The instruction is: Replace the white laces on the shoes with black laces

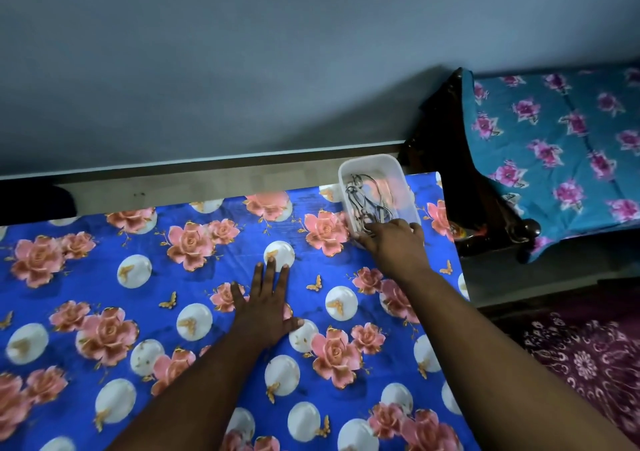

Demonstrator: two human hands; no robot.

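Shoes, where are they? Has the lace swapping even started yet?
Nothing looks done: no shoes are in view. Right now the right hand reaches into the white tub of dark laces, though whether it grips one is hidden. The left hand rests flat on the flowered cloth. Pulling the white laces out and threading the black ones is all still ahead.

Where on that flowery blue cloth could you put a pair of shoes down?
The cloth lies bare left of the flat left hand, out to the picture's left edge, and also toward the near edge between the two forearms. The far right corner is crowded: the white tub of dark laces sits there, with the right hand at its rim.
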